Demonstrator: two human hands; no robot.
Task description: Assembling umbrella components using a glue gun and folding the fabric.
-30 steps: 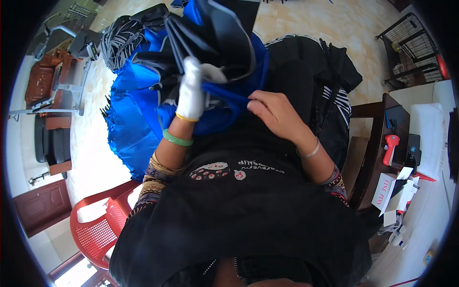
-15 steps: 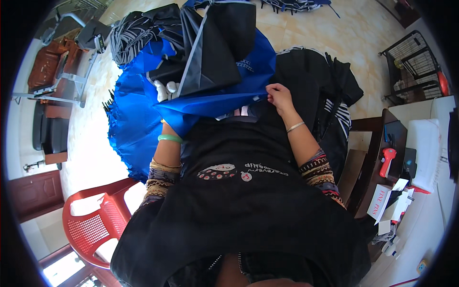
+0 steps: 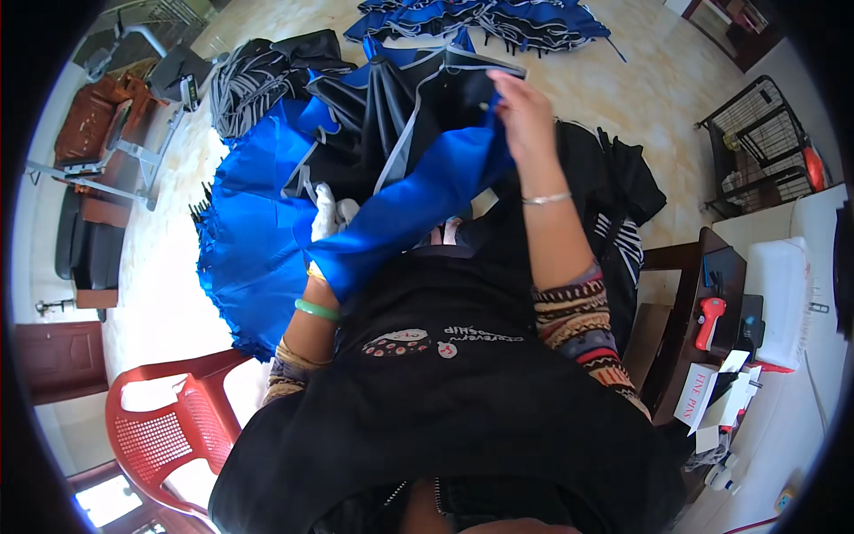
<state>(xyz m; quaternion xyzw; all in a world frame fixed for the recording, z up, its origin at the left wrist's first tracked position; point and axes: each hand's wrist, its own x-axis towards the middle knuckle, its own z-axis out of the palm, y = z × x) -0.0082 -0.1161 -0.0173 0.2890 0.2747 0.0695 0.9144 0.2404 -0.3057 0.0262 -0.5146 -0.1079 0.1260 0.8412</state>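
A blue-and-black umbrella canopy (image 3: 427,182) with pale grey edging is gathered in folds in front of me. My left hand (image 3: 331,214), in a white glove, is closed on its near left part, and cloth covers some of its fingers. Farther off and to the right, my bare right hand (image 3: 527,116) is raised, its fingers pinching the canopy's edge. A blue band of the cloth stretches slantwise between both hands, with black folds beyond it.
Stacked blue canopies (image 3: 253,236) lie to the left, black ones (image 3: 614,191) to the right, and another blue pile (image 3: 498,20) at the far side. A red plastic chair (image 3: 165,436) stands near left. On the right, a dark table (image 3: 725,276) bears a red-handled tool (image 3: 709,322).
My right hand has moved up and away from me, carrying the canopy's edge. The raised black part has dropped into folds. My left hand has shifted slightly right and nearer.
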